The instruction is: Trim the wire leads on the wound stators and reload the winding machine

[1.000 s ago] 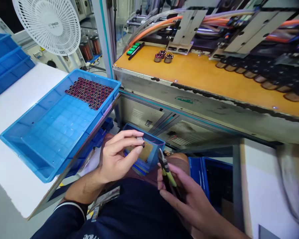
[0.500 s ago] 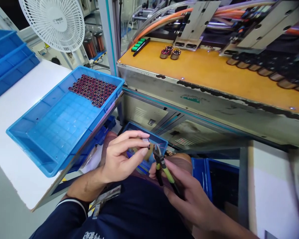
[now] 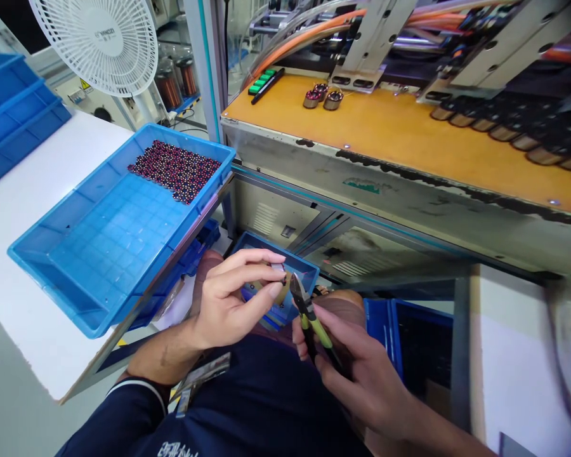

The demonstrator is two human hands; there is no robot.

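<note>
My left hand [image 3: 240, 295] pinches a small wound coil part [image 3: 279, 269] between thumb and fingertips; the fingers hide most of it. Right beside it, on the right, are the jaws of a pair of cutting pliers [image 3: 309, 317] with yellow-green and black handles. My right hand [image 3: 356, 362] is wrapped round those handles. The jaw tips point up and to the left, close to the coil part, and look nearly closed. Whether they touch a wire I cannot tell. Below both hands, a blue bin [image 3: 307, 270] sits low between the legs.
To the left, a blue tray [image 3: 76, 304] on a white table [image 3: 9, 266] holds many small wound coils [image 3: 174, 168] at its far end. A white fan [image 3: 107, 38] stands behind. On the orange machine ledge [image 3: 390, 127] lie three coils [image 3: 333, 99], a black pen [image 3: 268, 86] and a row of larger parts [image 3: 504, 130].
The pliers' jaws have come closer together and tipped slightly left. Thin reddish wires seen beside the jaws earlier no longer show there. My left hand keeps its pinch; the view has shifted slightly.
</note>
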